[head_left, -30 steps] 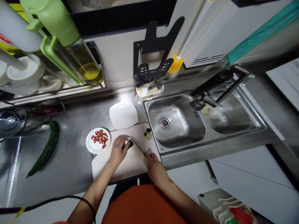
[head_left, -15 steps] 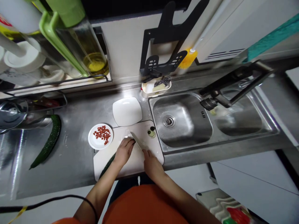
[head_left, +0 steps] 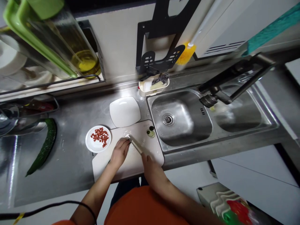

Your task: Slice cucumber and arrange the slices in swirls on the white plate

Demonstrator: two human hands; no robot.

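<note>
My left hand [head_left: 119, 153] is closed over a cucumber on the white cutting board [head_left: 133, 167]. Hand and forearm cover most of the cucumber. In my right hand [head_left: 152, 170] is a kitchen knife [head_left: 136, 146], its blade pointing away from me and its tip beside my left fingertips. White bits lie on the board near the tip. Cut cucumber ends [head_left: 150, 133] rest at the board's right side. Left of the board, a small white plate [head_left: 91, 145] carries chopped red pieces [head_left: 100, 136].
A white square plate [head_left: 125, 111] sits behind the board. At right is a steel double sink [head_left: 181, 120] under a dark faucet [head_left: 221, 93]. Another whole cucumber [head_left: 44, 150] lies at left. A sponge holder [head_left: 153, 90] and an oil bottle [head_left: 85, 64] stand along the wall.
The knife is turned, with less of its blade face showing, and its tip is closer to my left fingers. Less of the held cucumber shows. The whole view has shifted slightly.
</note>
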